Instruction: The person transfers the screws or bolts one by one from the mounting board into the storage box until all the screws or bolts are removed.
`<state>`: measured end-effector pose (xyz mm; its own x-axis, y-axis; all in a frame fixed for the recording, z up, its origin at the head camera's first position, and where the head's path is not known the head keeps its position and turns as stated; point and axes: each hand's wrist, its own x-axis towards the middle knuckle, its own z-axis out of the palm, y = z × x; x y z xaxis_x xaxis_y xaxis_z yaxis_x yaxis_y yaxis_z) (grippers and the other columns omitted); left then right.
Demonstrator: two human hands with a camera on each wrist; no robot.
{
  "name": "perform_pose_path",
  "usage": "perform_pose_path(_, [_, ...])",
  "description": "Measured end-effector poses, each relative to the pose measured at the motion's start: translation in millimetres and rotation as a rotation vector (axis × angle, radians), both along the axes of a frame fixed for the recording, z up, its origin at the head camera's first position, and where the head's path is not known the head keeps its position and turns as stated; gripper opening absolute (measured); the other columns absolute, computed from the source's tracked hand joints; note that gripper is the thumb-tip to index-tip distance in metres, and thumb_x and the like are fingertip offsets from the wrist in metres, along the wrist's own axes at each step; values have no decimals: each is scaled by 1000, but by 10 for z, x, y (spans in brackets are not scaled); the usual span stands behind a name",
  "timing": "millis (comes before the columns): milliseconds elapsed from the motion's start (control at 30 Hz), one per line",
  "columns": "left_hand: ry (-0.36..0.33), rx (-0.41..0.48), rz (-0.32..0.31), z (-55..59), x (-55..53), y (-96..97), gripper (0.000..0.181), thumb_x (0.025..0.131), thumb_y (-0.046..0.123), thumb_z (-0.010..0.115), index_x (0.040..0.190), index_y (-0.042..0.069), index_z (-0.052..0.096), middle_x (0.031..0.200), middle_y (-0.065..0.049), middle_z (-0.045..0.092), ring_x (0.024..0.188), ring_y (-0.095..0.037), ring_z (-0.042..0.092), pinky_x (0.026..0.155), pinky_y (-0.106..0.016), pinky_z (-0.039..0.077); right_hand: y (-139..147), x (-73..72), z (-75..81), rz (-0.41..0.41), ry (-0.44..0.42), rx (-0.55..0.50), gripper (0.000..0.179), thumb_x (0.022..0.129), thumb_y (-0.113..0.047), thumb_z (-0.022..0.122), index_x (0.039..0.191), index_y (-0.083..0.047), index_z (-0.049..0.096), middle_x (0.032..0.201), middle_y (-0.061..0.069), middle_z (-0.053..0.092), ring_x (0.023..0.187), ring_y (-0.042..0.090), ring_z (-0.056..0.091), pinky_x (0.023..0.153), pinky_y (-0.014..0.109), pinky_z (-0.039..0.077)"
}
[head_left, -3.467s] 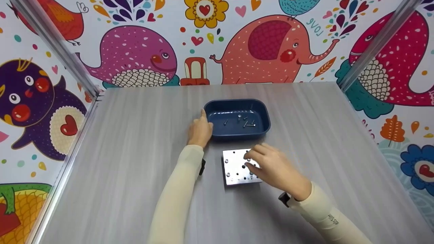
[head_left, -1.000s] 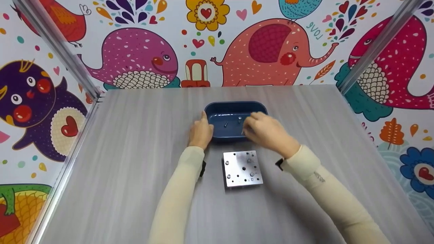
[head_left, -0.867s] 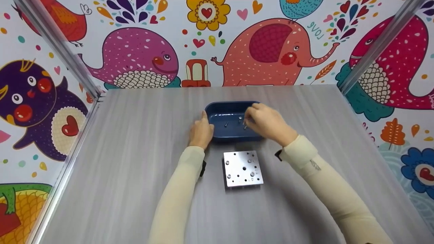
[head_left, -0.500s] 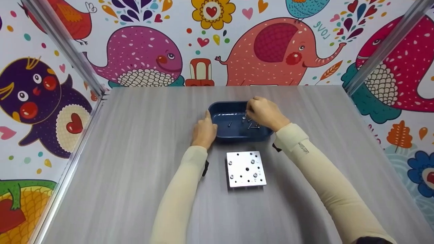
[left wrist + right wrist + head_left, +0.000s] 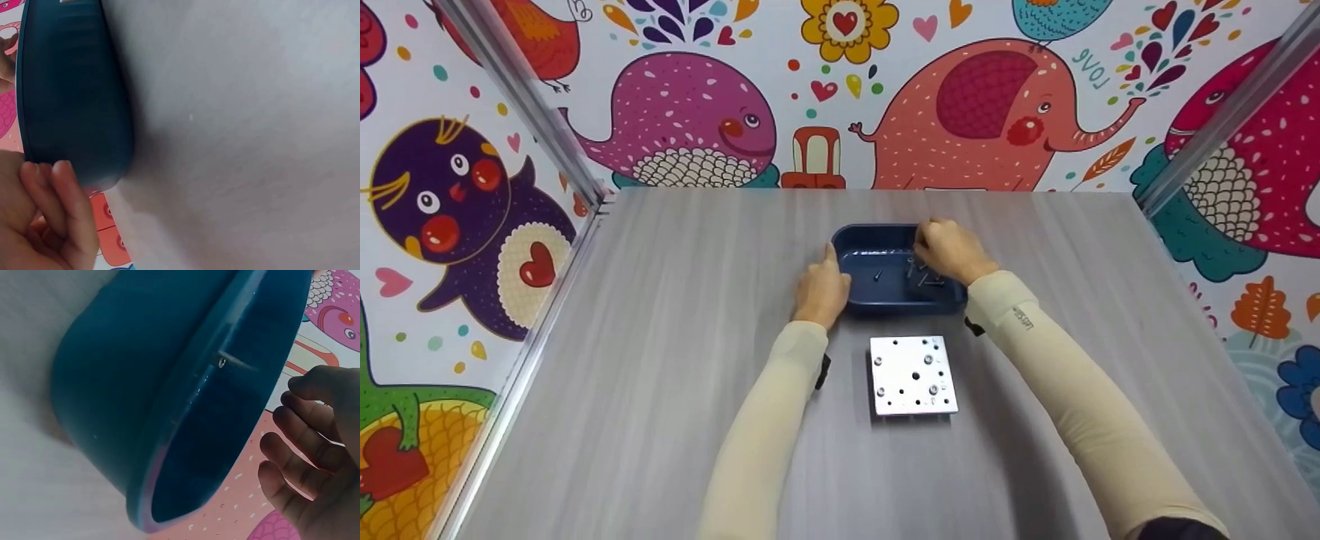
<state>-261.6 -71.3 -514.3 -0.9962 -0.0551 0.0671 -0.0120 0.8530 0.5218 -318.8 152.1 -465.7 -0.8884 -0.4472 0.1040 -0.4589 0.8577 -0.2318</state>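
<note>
A dark blue tray point(image 5: 904, 309) with low walls sits on the table and holds several small metal screws point(image 5: 934, 283). My left hand point(image 5: 821, 291) grips its left end, index finger stretched along the rim and other fingers bent against the outer wall. My right hand point(image 5: 952, 249) is over the tray's back right part. In the right wrist view its fingers are loosely bent beside the rim, with no screw visible in them, and a screw point(image 5: 221, 361) shows inside the tray. Nearer me lies a square metal plate point(image 5: 913, 403) with holes and several screw heads in it.
The grey wood-look table point(image 5: 660, 375) reaches back to a wall point(image 5: 840, 90) printed with cartoon animals. Metal corner posts point(image 5: 521, 97) stand at the back left and back right. The plate lies just in front of the tray.
My right hand has gone from over the metal plate into the tray, then back toward its far right rim. My left hand has stayed at the tray's left end. The camera view has shifted slightly.
</note>
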Motion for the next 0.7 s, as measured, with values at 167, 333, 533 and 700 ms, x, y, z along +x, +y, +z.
perform_pose_path(167, [-16, 0, 4, 19, -4, 13, 66, 95, 15, 58, 155, 1, 32, 94, -19, 69, 69, -27, 58, 67, -42, 51, 54, 30, 6, 24, 44, -22, 12, 93, -9, 64, 94, 3, 67, 90, 17, 63, 80, 31, 63, 73, 45, 54])
perform_pose_path(333, [-7, 12, -5, 28, 1, 5, 65, 96, 14, 57, 155, -1, 32, 83, -16, 68, 63, -24, 56, 61, -40, 50, 96, 116, 30, 73, 130, -51, 8, 91, -6, 66, 89, 2, 68, 86, 16, 62, 76, 31, 63, 69, 45, 53])
perform_pose_path(533, [5, 14, 4, 20, 8, 5, 65, 95, 14, 58, 154, -1, 34, 89, -19, 70, 64, -26, 58, 64, -42, 51, 130, 302, 82, 108, 173, -44, 9, 90, -6, 69, 93, 2, 70, 89, 15, 62, 77, 30, 62, 69, 44, 54])
perform_pose_path(700, [1, 12, 9, -2, 8, 0, 65, 95, 14, 58, 154, -1, 35, 91, -21, 70, 66, -27, 59, 65, -43, 52, 137, 519, 98, 134, 233, -18, 11, 91, -8, 70, 96, 1, 71, 87, 13, 62, 77, 27, 61, 66, 40, 55])
